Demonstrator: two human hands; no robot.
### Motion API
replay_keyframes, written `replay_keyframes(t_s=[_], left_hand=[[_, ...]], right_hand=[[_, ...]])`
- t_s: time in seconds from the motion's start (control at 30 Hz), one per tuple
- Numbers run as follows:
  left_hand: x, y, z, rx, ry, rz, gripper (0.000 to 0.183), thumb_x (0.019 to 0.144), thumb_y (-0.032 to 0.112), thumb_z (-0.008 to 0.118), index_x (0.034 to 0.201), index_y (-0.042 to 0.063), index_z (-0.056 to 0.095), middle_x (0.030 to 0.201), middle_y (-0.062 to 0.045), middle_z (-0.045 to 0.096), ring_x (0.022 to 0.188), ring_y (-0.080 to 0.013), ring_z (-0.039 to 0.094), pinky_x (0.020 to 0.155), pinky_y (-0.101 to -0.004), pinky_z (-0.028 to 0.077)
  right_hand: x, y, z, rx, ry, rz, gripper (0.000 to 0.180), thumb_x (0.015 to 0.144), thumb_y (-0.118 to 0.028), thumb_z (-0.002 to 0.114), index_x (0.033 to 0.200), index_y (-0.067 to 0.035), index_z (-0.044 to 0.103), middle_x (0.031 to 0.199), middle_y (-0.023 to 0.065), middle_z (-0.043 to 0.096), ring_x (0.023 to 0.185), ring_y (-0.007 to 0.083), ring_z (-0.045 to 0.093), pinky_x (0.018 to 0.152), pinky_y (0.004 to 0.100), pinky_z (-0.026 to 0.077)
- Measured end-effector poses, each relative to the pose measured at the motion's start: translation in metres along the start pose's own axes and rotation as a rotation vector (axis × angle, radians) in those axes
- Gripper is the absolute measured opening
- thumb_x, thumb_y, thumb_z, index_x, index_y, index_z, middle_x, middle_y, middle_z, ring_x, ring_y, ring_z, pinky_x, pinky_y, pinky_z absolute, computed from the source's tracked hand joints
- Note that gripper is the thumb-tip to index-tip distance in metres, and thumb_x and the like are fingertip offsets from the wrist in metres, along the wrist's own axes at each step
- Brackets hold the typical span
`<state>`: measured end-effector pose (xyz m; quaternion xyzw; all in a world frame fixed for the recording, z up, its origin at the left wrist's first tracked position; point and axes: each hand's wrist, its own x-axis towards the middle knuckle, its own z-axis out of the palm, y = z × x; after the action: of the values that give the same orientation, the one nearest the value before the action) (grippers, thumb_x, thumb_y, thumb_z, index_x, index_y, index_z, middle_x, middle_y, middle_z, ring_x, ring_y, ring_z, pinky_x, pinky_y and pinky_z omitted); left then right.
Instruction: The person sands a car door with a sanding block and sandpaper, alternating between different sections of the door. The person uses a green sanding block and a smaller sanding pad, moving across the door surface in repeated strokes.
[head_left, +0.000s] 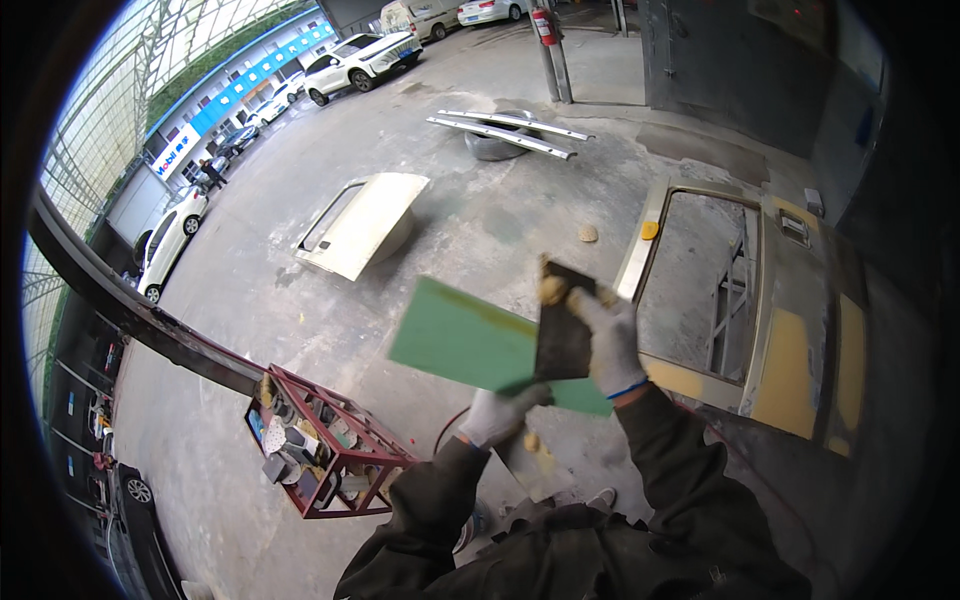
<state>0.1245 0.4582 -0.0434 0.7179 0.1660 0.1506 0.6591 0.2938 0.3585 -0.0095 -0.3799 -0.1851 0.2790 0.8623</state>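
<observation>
My left hand (499, 416), in a white glove, is closed around the lower edge of a sheet of green abrasive paper (465, 337). In my right hand (615, 337), also gloved, is a dark flat block (562, 330), perhaps a sanding board, with a tan knob at its upper end. The block lies over the right part of the green sheet, which shows again below it. To the right stands a vehicle door (784, 367) with an open window frame and yellow filler patches. A yellow piece (649, 230) rests on its frame.
A red metal rack (352, 456) holding sanding discs and blocks stands lower left. Ahead, a cream vehicle panel (367, 225) rests on a support. Two white strips (510, 135) lie across tires (495, 148). A tan disc (588, 233) is on the floor. A person (213, 174) stands far off.
</observation>
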Motion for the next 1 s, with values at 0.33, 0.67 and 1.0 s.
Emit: replay_keyframes(t_s=[0.33, 0.67, 1.0], left_hand=[[-0.006, -0.01, -0.06, -0.253, 0.165, -0.2, 0.024, 0.088, 0.009, 0.077, 0.107, -0.002, 0.068, 0.092, -0.004, 0.069, 0.075, -0.0105, 0.063, 0.062, -0.0241, 0.049], [0.024, -0.049, -0.061, -0.263, -0.07, -0.107, 0.019, 0.087, 0.008, 0.075, 0.101, -0.002, 0.068, 0.072, -0.007, 0.065, 0.045, -0.0135, 0.054, 0.035, -0.0277, 0.035], [0.053, -0.025, -0.044, 0.166, -0.397, 0.08, 0.014, 0.089, 0.001, 0.072, 0.101, -0.005, 0.074, 0.086, -0.007, 0.074, 0.07, -0.0124, 0.065, 0.063, -0.0271, 0.053]], right_hand=[[-0.052, -0.04, -0.179, 0.061, 0.379, 0.12, 0.031, 0.101, -0.021, 0.063, 0.126, -0.003, 0.069, 0.115, 0.0053, 0.073, 0.103, 0.0172, 0.07, 0.09, 0.0312, 0.057], [-0.136, -0.045, -0.185, -0.054, 0.579, 0.114, 0.023, 0.1, -0.007, 0.061, 0.119, 0.003, 0.069, 0.109, 0.0071, 0.073, 0.098, 0.016, 0.07, 0.084, 0.0286, 0.057], [-0.119, -0.107, -0.12, -0.5, 0.512, 0.337, 0.025, 0.096, -0.007, 0.068, 0.116, 0.008, 0.069, 0.107, 0.0111, 0.073, 0.096, 0.0122, 0.07, 0.079, 0.0252, 0.057]])
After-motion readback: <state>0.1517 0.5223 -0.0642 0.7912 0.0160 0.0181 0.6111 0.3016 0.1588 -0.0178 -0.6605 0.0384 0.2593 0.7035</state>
